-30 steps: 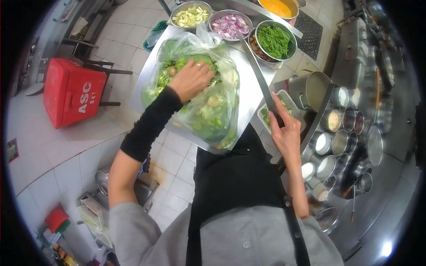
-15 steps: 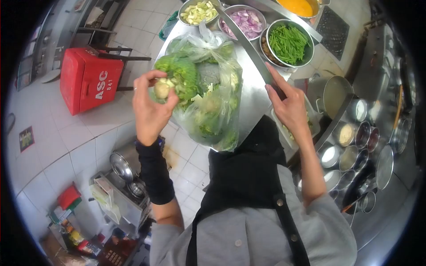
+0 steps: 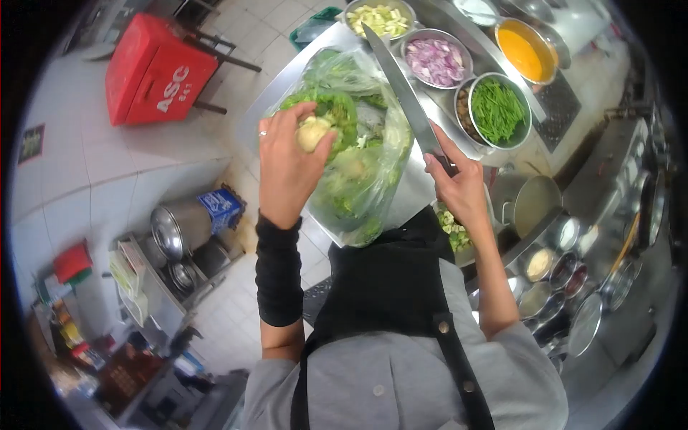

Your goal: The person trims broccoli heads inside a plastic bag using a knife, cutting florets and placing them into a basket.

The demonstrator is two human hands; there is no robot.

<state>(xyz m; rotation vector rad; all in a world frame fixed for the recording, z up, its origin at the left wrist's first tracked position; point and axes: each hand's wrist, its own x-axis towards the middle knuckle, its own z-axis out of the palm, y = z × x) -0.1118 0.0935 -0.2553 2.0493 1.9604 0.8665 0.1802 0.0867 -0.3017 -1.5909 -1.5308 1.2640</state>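
My left hand, with a ring on one finger, is closed around the pale stem end of a green lettuce head. The head lies at the left side of a clear plastic bag that holds more leafy greens. In my right hand is a long-bladed knife, gripped by its dark handle. Its blade slants up and to the left, over the bag's right side and the steel table. The blade appears apart from the lettuce head.
Beyond the bag stand bowls of chopped pale green vegetable, sliced purple onion and cut green stalks. A pan of orange liquid is farther back. A tub of cut vegetables sits below my right forearm. A red box is at left.
The view has shifted, so the table and bowls appear farther right. My left hand still grips the lettuce stem and my right hand still holds the knife.
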